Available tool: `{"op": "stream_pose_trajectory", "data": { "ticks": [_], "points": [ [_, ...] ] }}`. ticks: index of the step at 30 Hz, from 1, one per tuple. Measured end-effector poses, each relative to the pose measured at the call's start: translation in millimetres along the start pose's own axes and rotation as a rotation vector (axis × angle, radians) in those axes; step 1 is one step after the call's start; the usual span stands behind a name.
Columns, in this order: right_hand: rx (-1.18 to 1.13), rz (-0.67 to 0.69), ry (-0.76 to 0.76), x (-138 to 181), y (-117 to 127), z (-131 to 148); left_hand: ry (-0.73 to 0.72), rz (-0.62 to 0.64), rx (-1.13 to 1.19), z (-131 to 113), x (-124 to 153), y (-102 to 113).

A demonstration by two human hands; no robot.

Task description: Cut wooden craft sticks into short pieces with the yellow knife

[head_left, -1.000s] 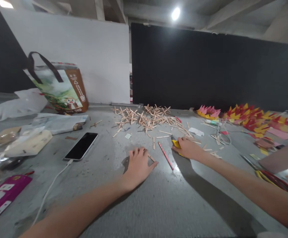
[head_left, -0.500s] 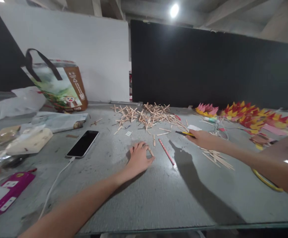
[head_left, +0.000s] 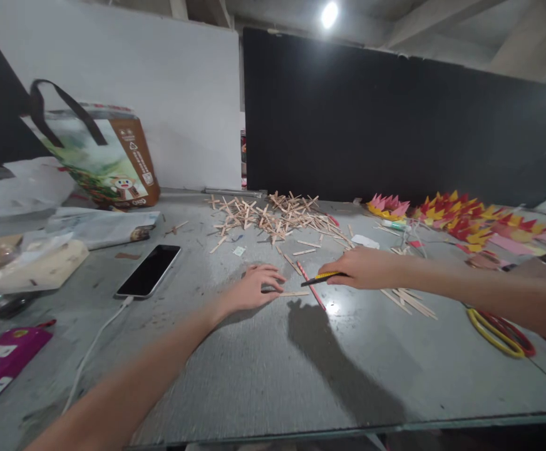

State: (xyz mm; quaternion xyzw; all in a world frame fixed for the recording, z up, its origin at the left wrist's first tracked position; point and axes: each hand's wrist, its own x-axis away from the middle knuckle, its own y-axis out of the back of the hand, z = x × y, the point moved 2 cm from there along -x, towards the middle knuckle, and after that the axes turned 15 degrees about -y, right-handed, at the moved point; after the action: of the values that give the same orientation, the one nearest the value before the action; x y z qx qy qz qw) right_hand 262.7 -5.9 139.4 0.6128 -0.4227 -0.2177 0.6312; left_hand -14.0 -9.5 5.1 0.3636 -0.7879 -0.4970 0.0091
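My left hand (head_left: 253, 288) rests on the grey table with thumb and fingertips closed on the left end of a flat wooden craft stick (head_left: 295, 293). The stick lies flat and points right. My right hand (head_left: 360, 268) grips a yellow and black utility knife (head_left: 325, 276), its dark tip directed left, just above the stick's free end. Beneath the knife lies a red-and-white striped rod (head_left: 319, 298), perhaps a pencil or straw. Another craft stick (head_left: 292, 264) lies just beyond my hands.
A heap of crossed craft sticks (head_left: 273, 216) spreads at the back. Loose sticks (head_left: 414, 302) and scissors (head_left: 498, 332) lie right, near folded paper pieces (head_left: 461, 216). Leftward are a phone (head_left: 149, 270) on a cable, a printed bag (head_left: 99, 156) and a purple item (head_left: 10, 363).
My right hand has brought the knife left and nearer, from beside the loose sticks to the held stick. The stick in my left hand has turned to point right.
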Motion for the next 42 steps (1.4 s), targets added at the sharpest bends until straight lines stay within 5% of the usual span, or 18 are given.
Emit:
{"op": "stream_pose_trajectory", "data": {
  "ticks": [14, 42],
  "points": [
    [0.091, -0.107, 0.105, -20, -25, 12, -0.062, -0.070, -0.047, 9, -2, -9],
    [0.230, -0.054, 0.152, -23, -12, 31, -0.047, -0.073, -0.062, -9, -3, 1]
  ]
}}
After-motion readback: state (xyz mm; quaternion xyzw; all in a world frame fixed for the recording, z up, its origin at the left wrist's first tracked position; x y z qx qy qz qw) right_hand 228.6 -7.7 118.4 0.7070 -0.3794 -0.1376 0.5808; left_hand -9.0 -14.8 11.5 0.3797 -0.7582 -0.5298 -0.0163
